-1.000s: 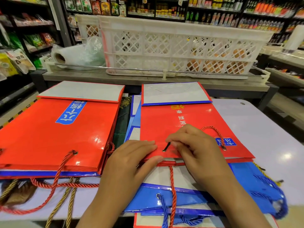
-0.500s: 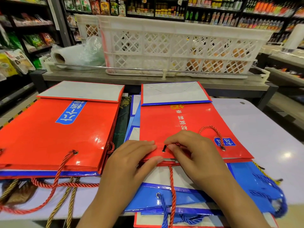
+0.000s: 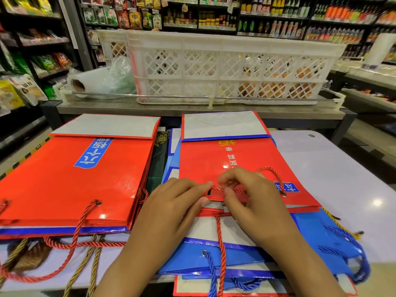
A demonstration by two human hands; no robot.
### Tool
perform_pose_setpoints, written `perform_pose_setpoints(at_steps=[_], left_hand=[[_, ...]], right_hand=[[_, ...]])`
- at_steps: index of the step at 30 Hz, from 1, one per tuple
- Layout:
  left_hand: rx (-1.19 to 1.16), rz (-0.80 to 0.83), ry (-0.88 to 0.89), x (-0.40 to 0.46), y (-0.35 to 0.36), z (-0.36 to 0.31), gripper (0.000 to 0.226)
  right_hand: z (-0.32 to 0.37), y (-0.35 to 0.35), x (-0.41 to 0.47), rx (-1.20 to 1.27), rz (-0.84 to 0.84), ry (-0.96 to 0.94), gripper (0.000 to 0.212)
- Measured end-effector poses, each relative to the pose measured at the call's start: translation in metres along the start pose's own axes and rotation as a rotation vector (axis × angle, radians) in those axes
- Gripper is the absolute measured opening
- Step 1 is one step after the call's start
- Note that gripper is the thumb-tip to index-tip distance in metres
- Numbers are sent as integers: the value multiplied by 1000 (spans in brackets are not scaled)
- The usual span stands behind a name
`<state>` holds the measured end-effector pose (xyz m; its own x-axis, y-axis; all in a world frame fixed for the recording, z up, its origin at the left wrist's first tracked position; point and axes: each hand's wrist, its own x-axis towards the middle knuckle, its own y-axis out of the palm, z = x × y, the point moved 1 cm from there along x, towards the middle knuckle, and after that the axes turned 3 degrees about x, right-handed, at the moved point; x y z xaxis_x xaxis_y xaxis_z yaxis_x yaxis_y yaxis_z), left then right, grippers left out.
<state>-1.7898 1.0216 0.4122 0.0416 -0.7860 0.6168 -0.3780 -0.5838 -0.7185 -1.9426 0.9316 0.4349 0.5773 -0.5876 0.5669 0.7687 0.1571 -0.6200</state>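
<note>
Red paper bag [image 3: 225,159] is laid flat on blue bags [image 3: 310,230] on the counter [image 3: 332,168], its edge pressed by the left grip [image 3: 171,209], fingers flat. Rope handle [image 3: 272,171] is pinched by the right grip [image 3: 252,202] beside the eyelet [image 3: 209,192]. Bag is judged light, stiff, glossy; rope limp, best held near its tip.

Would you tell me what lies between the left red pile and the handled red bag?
Head view: dark green bags and blue-edged white bags beside the red bag.
</note>
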Motion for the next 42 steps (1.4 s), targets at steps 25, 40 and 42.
perform_pose_setpoints(at_steps=[25, 40, 42], left_hand=[[-191, -214, -143, 12, 15, -7, 25], [-182, -246, -183, 6, 15, -2, 32], [-235, -255, -212, 6, 14, -3, 28]], right_hand=[[9, 19, -5, -579, -229, -58, 39], [12, 19, -16, -502, -53, -172, 22], [12, 17, -17, -470, -30, -161, 26]])
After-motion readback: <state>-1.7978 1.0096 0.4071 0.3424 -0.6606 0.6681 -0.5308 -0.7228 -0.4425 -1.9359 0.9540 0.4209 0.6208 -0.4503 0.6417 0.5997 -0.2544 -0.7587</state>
